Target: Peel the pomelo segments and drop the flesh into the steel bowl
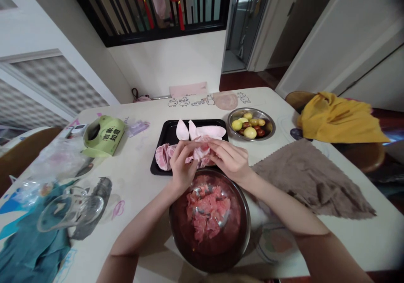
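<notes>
My left hand (183, 165) and my right hand (232, 158) meet above the near edge of a black tray (157, 165). Fingers of both are closed on a pomelo segment (202, 150) with pale membrane and pink flesh; part of it is hidden behind the fingertips. On the tray lie pale pieces of peel (182, 130) and, at its left, another pomelo chunk (162, 156). Just below my hands stands a large steel bowl (244, 228), holding loose pink-red pomelo flesh (208, 211).
Behind right is a small steel bowl (273, 128) of yellow-green and brown-red fruits. A brown cloth (315, 177) covers the table's right side. Left are a glass pitcher (72, 209), a green visor (107, 133), plastic bags (57, 158) and a teal cloth (38, 241).
</notes>
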Available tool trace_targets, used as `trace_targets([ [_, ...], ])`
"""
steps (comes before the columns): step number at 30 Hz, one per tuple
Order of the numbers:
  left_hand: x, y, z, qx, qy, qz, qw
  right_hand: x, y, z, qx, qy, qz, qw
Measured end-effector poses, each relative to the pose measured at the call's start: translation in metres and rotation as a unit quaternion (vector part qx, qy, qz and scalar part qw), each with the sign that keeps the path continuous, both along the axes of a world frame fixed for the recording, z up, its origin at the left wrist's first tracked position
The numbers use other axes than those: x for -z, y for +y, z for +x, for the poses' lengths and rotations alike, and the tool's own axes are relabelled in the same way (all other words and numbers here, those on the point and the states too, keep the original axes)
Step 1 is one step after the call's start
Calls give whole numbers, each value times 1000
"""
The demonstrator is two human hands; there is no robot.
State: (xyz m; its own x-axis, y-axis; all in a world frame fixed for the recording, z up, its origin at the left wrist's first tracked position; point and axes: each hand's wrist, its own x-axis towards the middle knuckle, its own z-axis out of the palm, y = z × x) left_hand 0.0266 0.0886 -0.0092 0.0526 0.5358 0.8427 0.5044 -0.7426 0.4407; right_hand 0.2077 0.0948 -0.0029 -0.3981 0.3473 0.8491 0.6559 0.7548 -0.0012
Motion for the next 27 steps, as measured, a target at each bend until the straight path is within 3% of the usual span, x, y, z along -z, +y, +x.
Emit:
trace_targets([
  [12,7,11,-11,-3,25,65,998,5,7,-3,-35,69,5,997],
  [17,-2,21,-28,83,54,63,993,-4,10,4,-93,0,12,996],
  [22,-15,19,-36,136,95,67,984,-12,2,10,-56,-30,71,995],
  [27,-11,10,-26,136,64,85,985,-19,-10,11,-10,-61,135,989],
])
